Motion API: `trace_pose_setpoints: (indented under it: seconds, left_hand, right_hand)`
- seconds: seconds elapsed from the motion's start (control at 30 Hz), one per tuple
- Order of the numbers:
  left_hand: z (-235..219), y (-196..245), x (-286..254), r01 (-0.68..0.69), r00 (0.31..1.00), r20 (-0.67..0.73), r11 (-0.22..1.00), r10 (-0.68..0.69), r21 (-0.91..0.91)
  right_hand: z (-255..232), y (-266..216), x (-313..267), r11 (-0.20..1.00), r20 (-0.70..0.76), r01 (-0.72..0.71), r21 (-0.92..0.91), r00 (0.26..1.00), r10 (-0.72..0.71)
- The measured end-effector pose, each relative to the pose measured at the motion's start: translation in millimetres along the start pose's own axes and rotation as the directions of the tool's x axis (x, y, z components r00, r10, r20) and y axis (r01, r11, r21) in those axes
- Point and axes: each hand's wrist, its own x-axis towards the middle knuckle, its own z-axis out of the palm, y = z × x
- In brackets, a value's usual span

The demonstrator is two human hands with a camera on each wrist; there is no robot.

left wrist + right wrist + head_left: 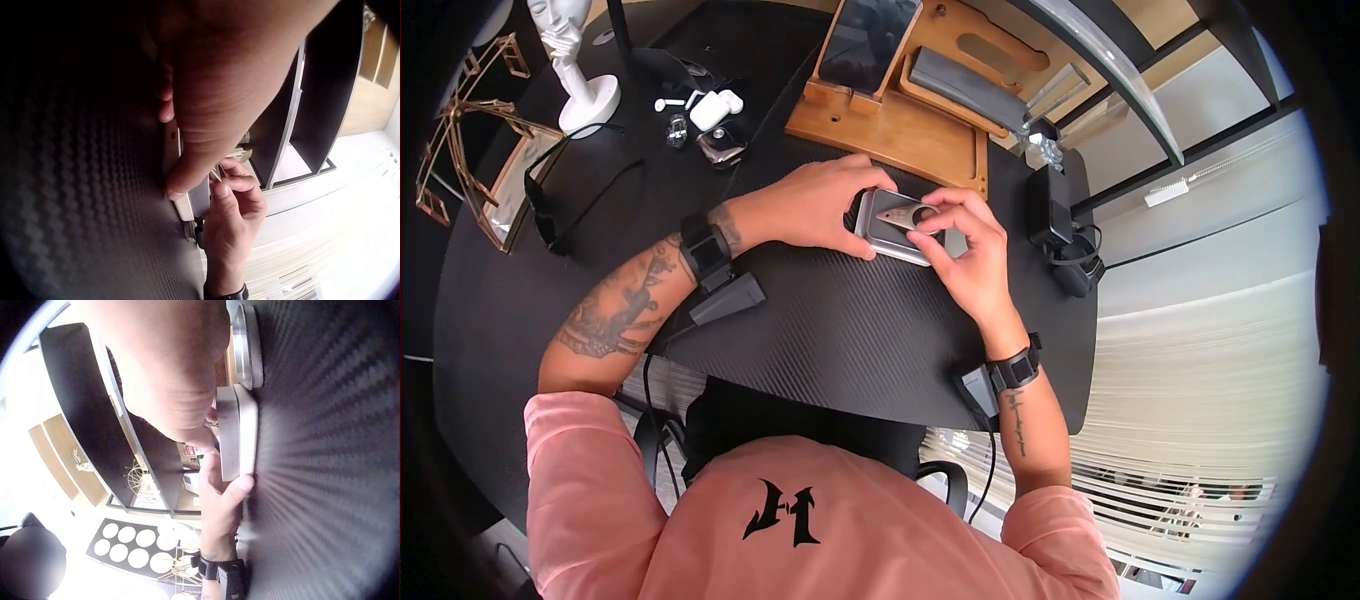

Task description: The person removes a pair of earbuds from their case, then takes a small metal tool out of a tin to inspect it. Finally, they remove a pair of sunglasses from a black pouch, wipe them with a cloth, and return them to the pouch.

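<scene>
A small rectangular metal tin (884, 233) lies on the black table, gripped at its left end by my left hand (808, 205), thumb on the near edge and fingers at the far edge. Over the tin, my right hand (974, 255) pinches a flat, pointed metal piece (894, 216) with a round hole. In the left wrist view the left thumb presses the side of the tin (200, 199). The right wrist view shows the tin (230, 434) from its side, with the left hand (220, 509) at one end and a shallow metal tray (245, 350) beyond the other.
Behind the hands stands a wooden stand (870, 135) with a phone (868, 45) and a grey case (965, 85). White earbuds and their case (710, 110), sunglasses (550, 220) and a white figurine (590, 105) are at the left. A black device (1050, 205) stands at the right edge.
</scene>
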Motion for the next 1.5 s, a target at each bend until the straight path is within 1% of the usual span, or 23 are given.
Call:
trace_pose_setpoints:
  seconds: [0.37,0.43,0.67,0.8,0.87,0.93,1.03,1.07,1.13,1.17,1.23,1.33,1.5]
  left_hand:
    - [0.4,0.6,0.0,0.005,1.000,-0.003,1.000,-0.005,0.000]
    - [-0.1,1.2,0.6,0.015,1.000,0.003,1.000,-0.015,-0.001]
    - [-0.3,-0.4,-0.3,-0.005,1.000,-0.013,1.000,0.005,-0.023]
    - [-0.1,0.1,0.2,-0.009,1.000,-0.003,1.000,0.009,-0.011]
    - [0.2,0.2,0.5,-0.012,1.000,-0.018,1.000,0.012,-0.017]
    - [0.5,-1.1,0.8,-0.007,1.000,-0.002,0.999,0.007,-0.031]
    - [-0.6,-1.1,0.5,-0.021,1.000,-0.007,1.000,0.021,-0.010]
    - [-1.7,1.6,-0.2,-0.019,1.000,-0.005,1.000,0.018,-0.012]
    - [-4.3,8.4,-0.2,0.034,0.999,0.020,0.999,-0.033,-0.010]
    - [-2.5,6.3,1.0,0.029,0.999,0.028,1.000,-0.028,-0.010]
    - [0.5,-0.6,2.8,0.039,0.999,-0.010,0.996,-0.040,-0.081]
    - [3.5,-4.4,2.7,0.034,0.999,-0.023,0.999,-0.035,-0.030]
    - [6.3,-6.7,3.7,0.026,0.999,-0.039,0.999,-0.027,-0.027]
  right_hand:
    - [2.0,-0.3,-0.4,0.999,0.012,0.027,-0.022,1.000,-0.027]
    - [2.0,-0.3,-0.6,0.999,0.014,0.012,-0.035,1.000,-0.012]
    - [0.3,1.5,1.2,0.995,0.047,0.035,-0.097,0.998,-0.031]
    - [-0.1,2.1,0.7,0.995,0.042,0.024,-0.101,0.999,-0.019]
    - [0.0,1.6,1.3,0.993,0.053,0.043,-0.105,0.998,-0.038]
    - [-0.3,0.0,0.7,0.993,0.057,0.051,-0.111,0.997,-0.045]
    - [0.9,2.1,1.5,0.992,0.068,0.061,-0.113,0.996,-0.054]
    - [1.3,2.9,0.5,0.992,0.059,0.060,-0.114,0.997,-0.054]
    - [0.8,0.2,0.7,0.992,0.052,0.038,-0.119,0.998,-0.032]
    - [0.4,-1.0,0.5,0.992,0.050,0.024,-0.124,0.999,-0.018]
    - [1.4,0.3,-1.5,0.989,0.032,0.027,-0.145,0.999,-0.023]
    - [2.5,0.9,-0.4,0.986,0.031,0.033,-0.166,0.999,-0.029]
    - [2.5,3.6,-2.0,0.987,0.041,0.010,-0.160,0.999,-0.004]
